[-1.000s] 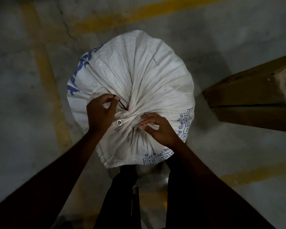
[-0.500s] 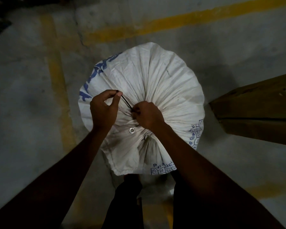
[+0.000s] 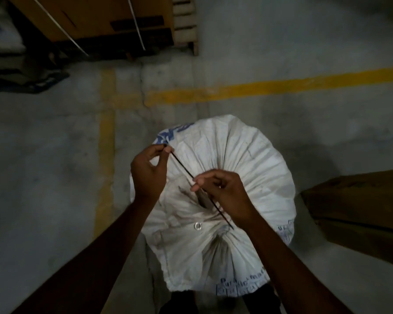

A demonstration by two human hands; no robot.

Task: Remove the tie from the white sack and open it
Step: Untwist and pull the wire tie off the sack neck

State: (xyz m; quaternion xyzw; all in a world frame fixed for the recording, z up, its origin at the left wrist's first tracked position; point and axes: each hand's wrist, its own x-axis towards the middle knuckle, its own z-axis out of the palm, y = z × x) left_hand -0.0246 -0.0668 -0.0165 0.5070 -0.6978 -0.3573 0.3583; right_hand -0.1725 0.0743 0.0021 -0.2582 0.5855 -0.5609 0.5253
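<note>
A full white sack [image 3: 254,168] with blue print stands on the concrete floor, its gathered neck pointing toward me and a metal eyelet [image 3: 197,225] showing on the loose flap. A thin black tie [image 3: 182,165] runs straight and taut above the sack. My left hand [image 3: 149,172] pinches its upper left end between thumb and fingers. My right hand [image 3: 222,192] pinches it near the middle, and the tie's other end pokes out below that hand over the neck. A small dark gap shows in the folds under the tie.
A brown cardboard box [image 3: 359,214] lies close on the right of the sack. A strapped carton on a wooden pallet [image 3: 186,23] stands at the far top. Yellow floor lines [image 3: 270,87] cross the grey concrete. My legs stand just behind the sack.
The tie has come out of the sack's neck and now stretches long between both hands. My left hand has pulled up and away to the left. The camera has tilted up, showing more floor.
</note>
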